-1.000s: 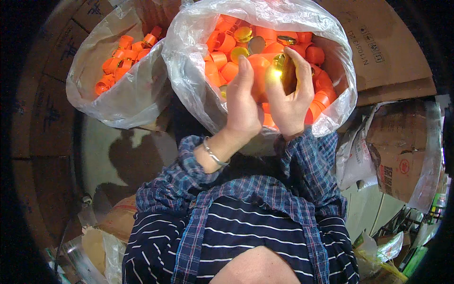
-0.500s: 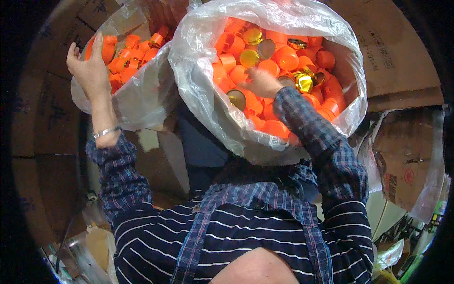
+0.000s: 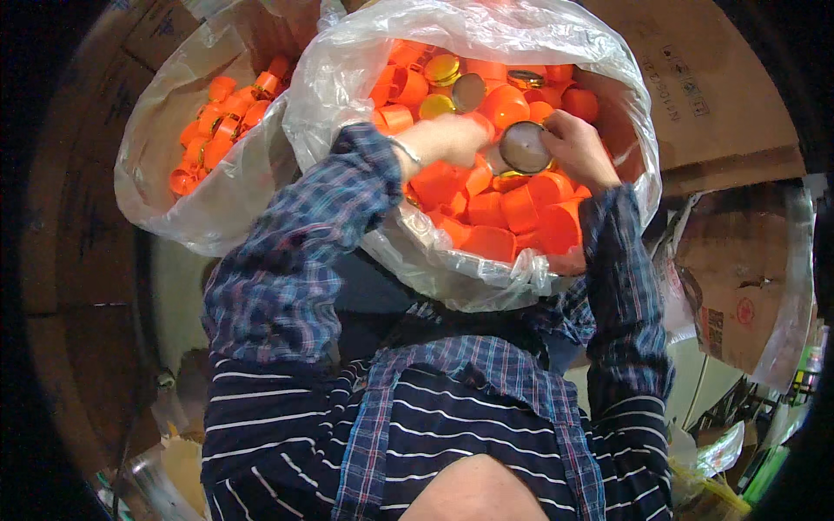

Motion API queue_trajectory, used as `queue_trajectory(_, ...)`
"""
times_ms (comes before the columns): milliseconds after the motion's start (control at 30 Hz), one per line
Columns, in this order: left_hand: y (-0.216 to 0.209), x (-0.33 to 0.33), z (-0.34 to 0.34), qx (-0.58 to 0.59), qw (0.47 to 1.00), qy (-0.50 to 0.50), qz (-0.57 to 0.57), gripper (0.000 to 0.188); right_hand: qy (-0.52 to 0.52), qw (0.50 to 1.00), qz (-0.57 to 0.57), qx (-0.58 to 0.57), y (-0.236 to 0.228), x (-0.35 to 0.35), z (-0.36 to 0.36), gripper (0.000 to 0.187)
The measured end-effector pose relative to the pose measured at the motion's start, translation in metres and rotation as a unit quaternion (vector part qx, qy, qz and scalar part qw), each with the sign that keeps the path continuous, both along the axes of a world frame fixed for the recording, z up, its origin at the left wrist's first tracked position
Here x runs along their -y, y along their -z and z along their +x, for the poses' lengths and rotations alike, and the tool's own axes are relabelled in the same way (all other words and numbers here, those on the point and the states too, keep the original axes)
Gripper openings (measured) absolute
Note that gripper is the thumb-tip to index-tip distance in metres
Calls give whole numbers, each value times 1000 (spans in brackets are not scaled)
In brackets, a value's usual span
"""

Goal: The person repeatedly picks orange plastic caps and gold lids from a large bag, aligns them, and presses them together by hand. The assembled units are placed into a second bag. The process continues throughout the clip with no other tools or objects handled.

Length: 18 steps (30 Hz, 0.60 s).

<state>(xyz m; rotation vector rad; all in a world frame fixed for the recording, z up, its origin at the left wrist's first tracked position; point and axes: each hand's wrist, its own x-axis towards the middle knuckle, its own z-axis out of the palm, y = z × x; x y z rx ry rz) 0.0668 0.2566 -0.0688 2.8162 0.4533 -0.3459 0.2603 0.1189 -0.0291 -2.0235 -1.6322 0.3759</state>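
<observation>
A large clear plastic bag (image 3: 417, 30) full of orange plastic caps (image 3: 491, 213) and gold lids (image 3: 442, 69) stands open in front of me. My right hand (image 3: 580, 149), over its right part, pinches a round lid (image 3: 526, 148) by the edge, its grey disc-shaped face turned up. From the left, my left hand (image 3: 447, 139) reaches in just above the caps, close to that lid. Its fingers are curled and slightly blurred. Orange shows at their tips, but I cannot make out what they hold.
At the left stands a second plastic bag (image 3: 143, 161) with smaller orange pieces (image 3: 217, 130) in it, some with gold bands. Cardboard (image 3: 704, 95) lines the far right, and a carton (image 3: 738, 286) wrapped in plastic stands below it. More cardboard (image 3: 87, 208) rises along the left.
My left hand has left the left bag and come right, over the large bag. My right hand has moved right and now holds the round lid up.
</observation>
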Motion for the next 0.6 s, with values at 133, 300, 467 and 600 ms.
queue_trajectory(133,51,15,17,-154,982,89,60,30,46,986,86,-136,-6,64,1,20)
queue_trajectory(300,47,11,-5,-154,980,118,53,24,134,949,119,-259,3,100,-22,13)
queue_trajectory(467,-11,11,-32,278,935,-108,-191,23,156,868,269,-386,0,103,-33,14)
queue_trajectory(600,-41,63,-40,518,526,-314,-597,22,116,834,396,-367,0,93,-71,21)
